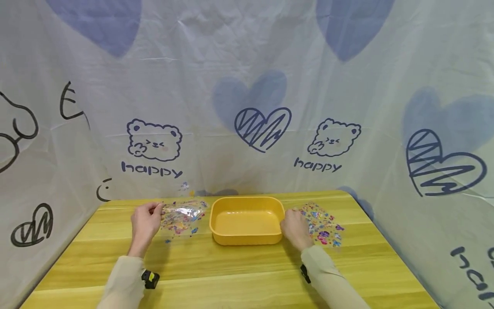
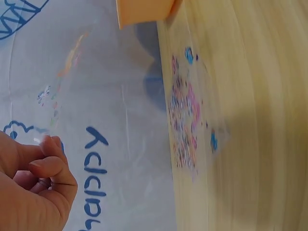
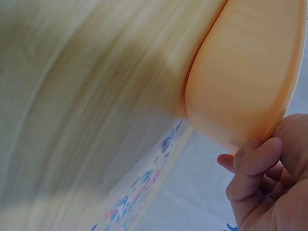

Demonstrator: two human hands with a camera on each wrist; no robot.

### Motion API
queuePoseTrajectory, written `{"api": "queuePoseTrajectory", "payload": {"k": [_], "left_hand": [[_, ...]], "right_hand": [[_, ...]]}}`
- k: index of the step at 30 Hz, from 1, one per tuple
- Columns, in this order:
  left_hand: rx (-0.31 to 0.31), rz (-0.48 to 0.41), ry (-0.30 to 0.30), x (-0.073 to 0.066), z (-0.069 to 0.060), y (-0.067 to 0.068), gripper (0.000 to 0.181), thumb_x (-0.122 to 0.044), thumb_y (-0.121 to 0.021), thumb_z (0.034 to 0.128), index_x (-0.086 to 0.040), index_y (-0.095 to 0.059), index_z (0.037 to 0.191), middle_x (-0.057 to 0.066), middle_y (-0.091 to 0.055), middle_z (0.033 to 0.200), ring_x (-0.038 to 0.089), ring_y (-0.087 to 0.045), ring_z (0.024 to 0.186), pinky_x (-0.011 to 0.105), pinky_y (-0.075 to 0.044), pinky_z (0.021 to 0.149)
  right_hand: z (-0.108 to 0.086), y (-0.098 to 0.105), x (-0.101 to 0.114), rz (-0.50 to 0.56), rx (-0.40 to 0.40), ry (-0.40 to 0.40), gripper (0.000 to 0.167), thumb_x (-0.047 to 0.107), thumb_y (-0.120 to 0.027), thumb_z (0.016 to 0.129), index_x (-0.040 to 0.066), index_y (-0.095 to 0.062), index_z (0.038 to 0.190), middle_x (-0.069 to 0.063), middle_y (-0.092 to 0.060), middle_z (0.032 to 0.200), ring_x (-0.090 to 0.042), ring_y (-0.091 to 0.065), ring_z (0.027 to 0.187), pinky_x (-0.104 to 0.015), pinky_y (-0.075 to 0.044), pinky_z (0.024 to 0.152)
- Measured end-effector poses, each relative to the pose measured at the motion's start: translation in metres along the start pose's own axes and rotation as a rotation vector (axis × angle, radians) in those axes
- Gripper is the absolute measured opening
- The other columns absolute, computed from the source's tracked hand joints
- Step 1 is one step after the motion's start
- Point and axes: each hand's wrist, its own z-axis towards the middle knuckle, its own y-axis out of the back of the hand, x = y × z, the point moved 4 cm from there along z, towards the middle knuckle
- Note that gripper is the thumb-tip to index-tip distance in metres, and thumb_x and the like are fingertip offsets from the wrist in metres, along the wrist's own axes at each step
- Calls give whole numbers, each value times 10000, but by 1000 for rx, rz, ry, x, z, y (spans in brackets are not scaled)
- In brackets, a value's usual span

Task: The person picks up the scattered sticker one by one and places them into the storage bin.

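Cream-coloured sleeves [image 1: 122, 281] nearest; left hand [image 1: 145, 223] pinches clear flower-speckled plastic film [image 2: 44, 94], nine o'clock of the rounded yellow plastic basin [image 1: 247, 239]; right hand [image 1: 296, 228] grips the basin's three-o'clock side: one uneven tug there might tip it!

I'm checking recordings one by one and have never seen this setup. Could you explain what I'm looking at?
There is no machine here, just a person's bare hands. The wide picture comes from a head-worn camera looking forward and down; the other two come from cameras on the left and right wrists.

On the table stands a yellow container. A colourfully patterned clear sheet lies left of it, and a similar sheet lies to its right. The left hand pinches a raised clear sheet; the right hand grips the container's rim.
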Motion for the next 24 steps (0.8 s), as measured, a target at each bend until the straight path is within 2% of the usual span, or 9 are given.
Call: {"api": "queuePoseTrajectory", "payload": {"k": [5,14,20,24], "left_hand": [[30,-29,-16,-8,0,-12,284,-184,-530,1015,27,-690,1119,190,-704,938,172,-617,689,251,-447,493],[93,-87,-58,-30,2,-34,244,-154,-551,996,12,-707,1082,161,-700,868,141,-550,614,238,-428,479],[154,-117,-43,-38,3,-54,231,-165,-600,979,4,-708,1095,162,-723,891,141,-633,644,231,-485,498],[185,-108,-59,-45,4,-69,216,-162,-601,981,-10,-718,1080,167,-727,900,149,-650,649,222,-471,476]], "right_hand": [[0,1,-1,2,1,-8,313,10,-540,876,87,-470,580,-66,-461,598,-164,-426,487,-240,-331,432],[0,2,-1,10,-11,-1,326,4,-536,876,92,-452,574,-59,-447,584,-156,-414,474,-233,-325,425],[0,1,-1,23,-15,7,335,-6,-528,870,95,-442,563,-59,-451,575,-147,-408,458,-222,-322,409],[0,1,-1,25,-16,5,327,-5,-534,867,92,-448,567,-64,-465,585,-151,-423,465,-219,-328,407]]}}
